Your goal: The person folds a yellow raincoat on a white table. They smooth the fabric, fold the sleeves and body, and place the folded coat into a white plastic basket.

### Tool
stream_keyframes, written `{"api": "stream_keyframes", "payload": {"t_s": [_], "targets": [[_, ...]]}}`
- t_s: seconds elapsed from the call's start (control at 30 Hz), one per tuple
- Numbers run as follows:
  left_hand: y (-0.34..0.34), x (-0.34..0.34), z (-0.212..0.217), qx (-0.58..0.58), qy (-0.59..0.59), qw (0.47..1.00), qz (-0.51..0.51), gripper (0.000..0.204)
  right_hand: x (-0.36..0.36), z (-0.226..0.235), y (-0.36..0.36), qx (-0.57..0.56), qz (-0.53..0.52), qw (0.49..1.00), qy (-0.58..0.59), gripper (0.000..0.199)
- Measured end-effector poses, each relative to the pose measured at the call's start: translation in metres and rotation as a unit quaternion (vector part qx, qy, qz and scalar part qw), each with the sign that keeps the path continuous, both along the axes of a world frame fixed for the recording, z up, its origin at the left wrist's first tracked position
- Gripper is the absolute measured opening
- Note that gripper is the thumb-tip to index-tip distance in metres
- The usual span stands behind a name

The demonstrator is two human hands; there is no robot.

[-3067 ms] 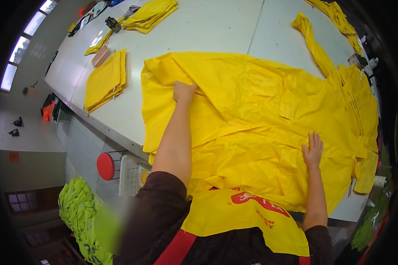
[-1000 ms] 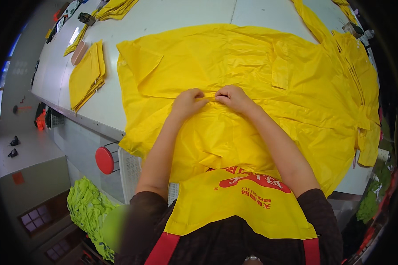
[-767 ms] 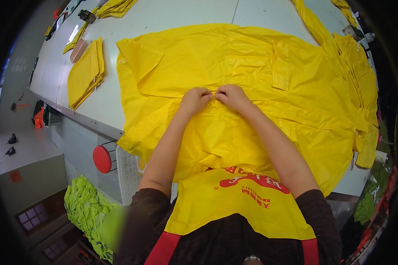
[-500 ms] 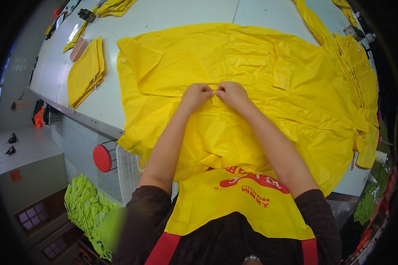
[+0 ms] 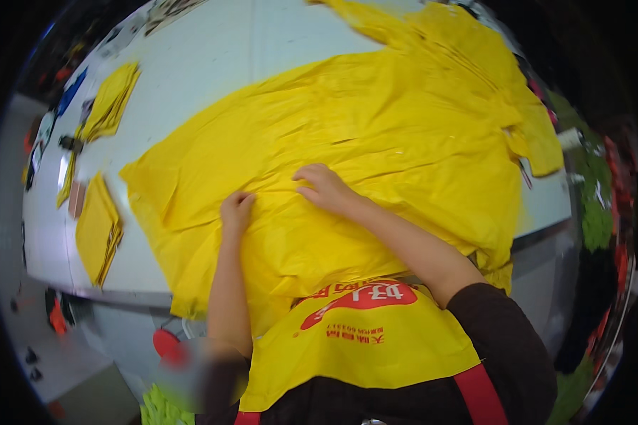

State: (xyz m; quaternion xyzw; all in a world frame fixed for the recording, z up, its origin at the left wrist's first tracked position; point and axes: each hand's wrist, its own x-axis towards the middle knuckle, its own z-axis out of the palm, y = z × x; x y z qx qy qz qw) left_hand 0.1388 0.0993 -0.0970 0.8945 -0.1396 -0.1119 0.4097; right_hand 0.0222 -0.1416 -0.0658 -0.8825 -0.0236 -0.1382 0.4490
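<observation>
A large yellow raincoat [image 5: 319, 120] is spread over the white table, its sleeves and upper part toward the far right. Long creases run across it where the front edges meet. My left hand [image 5: 236, 212] pinches the raincoat along the middle crease, thumb against the curled fingers. To its right, my right hand [image 5: 326, 190] is over the same crease with thumb and forefinger apart, nothing seen between them. The coat's near edge hangs over the table's front, against my yellow apron [image 5: 361, 354].
At the left of the white table [image 5: 213, 67] lie folded yellow pieces [image 5: 98, 230] beside a small pinkish box [image 5: 77, 198]. Another yellow stack [image 5: 113, 99] is farther back. A red stool [image 5: 166, 345] and bright green cloth [image 5: 161, 407] are below at the left.
My hands have come apart; the right has let go and its fingers have spread. My view has turned to the right, and the coat's left flap now lies less folded.
</observation>
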Motion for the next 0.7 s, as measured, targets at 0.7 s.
{"api": "stream_keyframes", "payload": {"t_s": [0.7], "targets": [[-0.177, -0.247, 0.106, -0.265, 0.166, 0.908, -0.278, 0.062, -0.182, 0.073, -0.061, 0.374, -0.223, 0.900, -0.025, 0.049]]}}
